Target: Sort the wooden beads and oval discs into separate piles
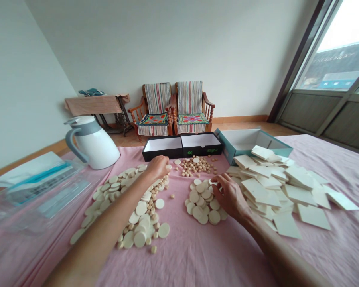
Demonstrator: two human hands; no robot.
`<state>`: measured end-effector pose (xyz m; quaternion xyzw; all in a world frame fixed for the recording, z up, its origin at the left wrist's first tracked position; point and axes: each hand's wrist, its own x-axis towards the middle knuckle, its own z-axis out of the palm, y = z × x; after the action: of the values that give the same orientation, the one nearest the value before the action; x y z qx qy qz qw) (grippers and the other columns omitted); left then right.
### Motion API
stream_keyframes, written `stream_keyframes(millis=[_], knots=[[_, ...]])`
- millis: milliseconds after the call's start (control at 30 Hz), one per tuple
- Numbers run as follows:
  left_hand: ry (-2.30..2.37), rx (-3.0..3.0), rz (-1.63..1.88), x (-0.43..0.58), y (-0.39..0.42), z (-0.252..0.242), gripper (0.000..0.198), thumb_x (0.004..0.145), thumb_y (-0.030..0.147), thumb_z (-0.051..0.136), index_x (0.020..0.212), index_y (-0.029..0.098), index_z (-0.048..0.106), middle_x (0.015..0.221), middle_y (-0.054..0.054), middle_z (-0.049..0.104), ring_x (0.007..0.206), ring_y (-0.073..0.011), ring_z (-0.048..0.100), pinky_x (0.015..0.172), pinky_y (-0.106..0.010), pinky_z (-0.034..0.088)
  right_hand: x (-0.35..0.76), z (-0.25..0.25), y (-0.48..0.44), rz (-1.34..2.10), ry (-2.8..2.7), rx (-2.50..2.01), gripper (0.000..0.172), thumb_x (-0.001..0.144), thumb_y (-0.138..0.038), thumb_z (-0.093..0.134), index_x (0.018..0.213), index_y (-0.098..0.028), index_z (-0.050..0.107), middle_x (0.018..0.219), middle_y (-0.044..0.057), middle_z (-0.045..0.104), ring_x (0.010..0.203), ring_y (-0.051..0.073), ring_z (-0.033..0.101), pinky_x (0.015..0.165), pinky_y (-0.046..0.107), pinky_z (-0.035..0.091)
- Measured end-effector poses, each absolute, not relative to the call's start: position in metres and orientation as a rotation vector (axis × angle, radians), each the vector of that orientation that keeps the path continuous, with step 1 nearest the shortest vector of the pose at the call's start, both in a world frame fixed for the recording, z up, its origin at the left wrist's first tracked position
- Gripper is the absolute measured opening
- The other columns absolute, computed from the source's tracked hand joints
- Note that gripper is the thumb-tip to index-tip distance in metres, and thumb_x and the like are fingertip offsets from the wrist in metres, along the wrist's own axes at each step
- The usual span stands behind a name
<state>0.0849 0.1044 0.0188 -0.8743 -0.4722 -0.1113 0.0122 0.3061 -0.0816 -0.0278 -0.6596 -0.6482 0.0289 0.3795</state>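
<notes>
In the head view, the left hand (158, 167) curls at the far edge of a mixed pile of discs and cubes (141, 208) on pink cloth (179, 259), the right hand (229, 196) bends over a smaller disc heap (201, 201), and whether either's fingers hold anything I cannot tell

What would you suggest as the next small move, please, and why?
Perhaps the left hand could pick a pale round wooden disc: the pile there mixes discs with small tan wooden blocks, while a separate disc pile lies by the right hand.
</notes>
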Motion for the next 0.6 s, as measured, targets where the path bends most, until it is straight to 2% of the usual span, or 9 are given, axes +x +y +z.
stream_keyframes(millis=[133, 200, 300, 367, 500, 600], knots=[[-1.439, -2.727, -0.485, 0.102, 0.111, 0.023, 0.033, 0.084, 0.029, 0.054, 0.114, 0.019, 0.059, 0.105, -0.004, 0.067, 0.084, -0.0127, 0.064, 0.079, -0.021, 0.047, 0.306, -0.029, -0.082, 0.091, -1.664, -1.676, 0.017, 0.084, -0.021, 0.044, 0.090, -0.018, 0.060, 0.088, 0.004, 0.056, 0.065, 0.011, 0.056, 0.062, 0.023, 0.044], [-1.439, -2.732, -0.459, 0.106, 0.114, 0.022, 0.029, 0.082, 0.028, 0.057, 0.109, 0.019, 0.063, 0.102, -0.005, 0.068, 0.087, -0.0149, 0.064, 0.081, -0.023, 0.047, 0.306, -0.029, -0.082, 0.095, -1.665, -1.680, 0.017, 0.085, -0.021, 0.044, 0.090, -0.018, 0.060, 0.088, 0.003, 0.056, 0.065, 0.011, 0.056, 0.063, 0.024, 0.044], [-1.455, -2.737, -0.333, 0.105, 0.116, 0.016, 0.020, 0.069, 0.020, 0.067, 0.089, 0.018, 0.070, 0.092, -0.007, 0.070, 0.093, -0.0221, 0.062, 0.083, -0.028, 0.047, 0.306, -0.029, -0.082, 0.094, -1.662, -1.687, 0.017, 0.085, -0.022, 0.044, 0.090, -0.018, 0.060, 0.088, 0.003, 0.056, 0.064, 0.011, 0.056, 0.063, 0.024, 0.044], [-1.477, -2.724, -0.270, 0.103, 0.114, 0.010, 0.017, 0.065, 0.015, 0.067, 0.082, 0.017, 0.071, 0.090, -0.009, 0.070, 0.096, -0.0247, 0.062, 0.084, -0.030, 0.047, 0.305, -0.028, -0.082, 0.093, -1.668, -1.686, 0.017, 0.085, -0.021, 0.043, 0.090, -0.018, 0.060, 0.087, 0.003, 0.056, 0.064, 0.011, 0.055, 0.063, 0.024, 0.044], [-1.499, -2.712, -0.241, 0.099, 0.113, 0.005, 0.013, 0.066, 0.013, 0.062, 0.076, 0.016, 0.071, 0.089, -0.010, 0.070, 0.095, -0.0256, 0.062, 0.083, -0.032, 0.048, 0.305, -0.027, -0.082, 0.082, -1.673, -1.676, 0.017, 0.084, -0.021, 0.044, 0.089, -0.018, 0.060, 0.086, 0.003, 0.056, 0.064, 0.011, 0.056, 0.063, 0.024, 0.044], [-1.472, -2.735, -0.294, 0.100, 0.117, 0.010, 0.016, 0.068, 0.015, 0.062, 0.081, 0.016, 0.072, 0.092, -0.010, 0.070, 0.094, -0.0245, 0.063, 0.083, -0.031, 0.048, 0.305, -0.027, -0.082, 0.085, -1.662, -1.676, 0.017, 0.084, -0.022, 0.045, 0.089, -0.018, 0.060, 0.087, 0.003, 0.057, 0.064, 0.011, 0.056, 0.063, 0.024, 0.044]])
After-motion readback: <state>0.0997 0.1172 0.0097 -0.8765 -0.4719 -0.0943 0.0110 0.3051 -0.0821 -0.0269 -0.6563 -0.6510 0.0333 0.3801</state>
